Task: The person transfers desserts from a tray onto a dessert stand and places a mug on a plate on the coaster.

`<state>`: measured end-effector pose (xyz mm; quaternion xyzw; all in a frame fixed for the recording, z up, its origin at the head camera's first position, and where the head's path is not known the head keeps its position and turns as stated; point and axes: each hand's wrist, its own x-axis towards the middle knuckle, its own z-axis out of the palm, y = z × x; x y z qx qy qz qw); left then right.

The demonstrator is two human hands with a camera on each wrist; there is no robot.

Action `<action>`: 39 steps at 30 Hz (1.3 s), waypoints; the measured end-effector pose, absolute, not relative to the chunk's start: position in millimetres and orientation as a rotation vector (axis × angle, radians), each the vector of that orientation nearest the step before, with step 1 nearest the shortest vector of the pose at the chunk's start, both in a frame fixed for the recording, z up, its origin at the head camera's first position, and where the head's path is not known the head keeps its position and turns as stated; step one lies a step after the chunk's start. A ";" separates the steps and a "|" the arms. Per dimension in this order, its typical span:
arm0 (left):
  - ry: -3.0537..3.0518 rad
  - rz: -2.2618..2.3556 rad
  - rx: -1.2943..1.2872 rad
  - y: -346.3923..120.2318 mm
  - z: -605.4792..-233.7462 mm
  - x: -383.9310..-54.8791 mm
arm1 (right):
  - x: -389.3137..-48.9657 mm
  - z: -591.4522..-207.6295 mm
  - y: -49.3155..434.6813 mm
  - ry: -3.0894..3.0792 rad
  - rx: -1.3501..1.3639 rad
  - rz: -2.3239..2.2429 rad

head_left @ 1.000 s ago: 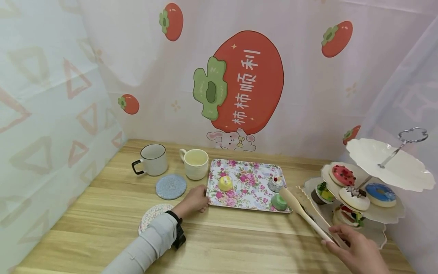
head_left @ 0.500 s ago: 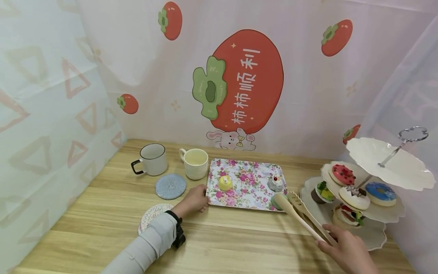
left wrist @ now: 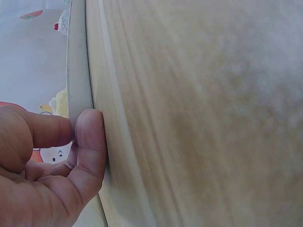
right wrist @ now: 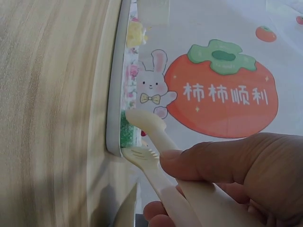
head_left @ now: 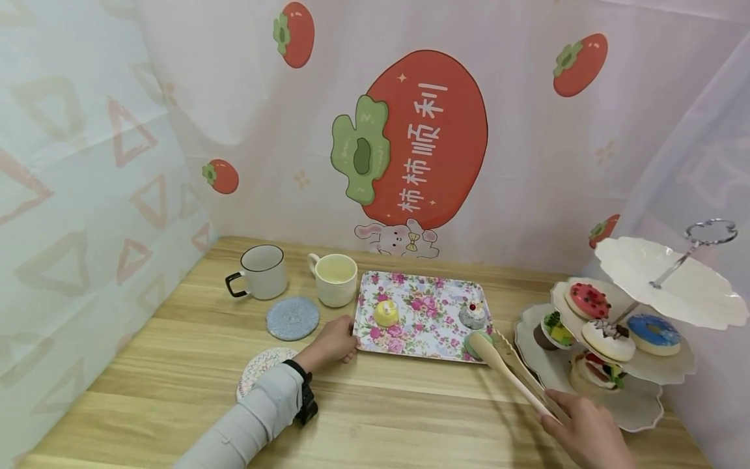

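Note:
My left hand (head_left: 333, 342) pinches the left front corner of a floral tray (head_left: 430, 346) between thumb and finger, as the left wrist view shows up close. My right hand (head_left: 588, 426) grips a pair of pale wooden tongs (head_left: 508, 370). Their tips stand on either side of a small green cake (right wrist: 127, 132) at the tray's front right corner; the slotted arm is on the right. In the head view the left arm covers part of that cake. On the same tray lie a yellow cake (head_left: 386, 314) and a grey cake with a cherry (head_left: 472, 318).
A tiered stand (head_left: 668, 280) at the right bears several donuts and cakes. Behind the left hand stand a black-rimmed mug (head_left: 265, 277) and a cream cup (head_left: 336, 286). A blue coaster (head_left: 291, 319) and a patterned coaster (head_left: 258, 371), partly under the forearm, lie on the wooden table.
The right hand has shifted left, bringing the tongs' tips down around the green cake. The tips have drawn a little closer together. The left hand and the tray have stayed put.

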<state>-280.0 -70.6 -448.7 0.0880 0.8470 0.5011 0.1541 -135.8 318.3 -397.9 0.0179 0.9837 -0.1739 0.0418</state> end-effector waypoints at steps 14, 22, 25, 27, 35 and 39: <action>2.464 1.389 0.254 -68.9 -451.3 -280.8 | -132.3 -397.4 317.9 2.989 0.071 -0.502; 2.457 1.397 0.253 -69.6 -451.5 -281.3 | -126.5 -378.1 313.3 3.059 -0.014 -0.482; 2.452 1.412 0.256 -70.3 -450.6 -281.0 | -125.0 -369.0 313.0 3.092 -0.035 -0.465; 2.451 1.420 0.257 -70.7 -450.0 -281.0 | -124.0 -362.5 313.1 3.110 -0.045 -0.455; 2.463 1.383 0.257 -69.6 -450.6 -284.7 | -118.5 -335.8 317.2 3.152 -0.050 -0.408; 2.467 1.374 0.251 -68.4 -450.7 -286.2 | -113.6 -325.4 321.0 3.225 -0.051 -0.383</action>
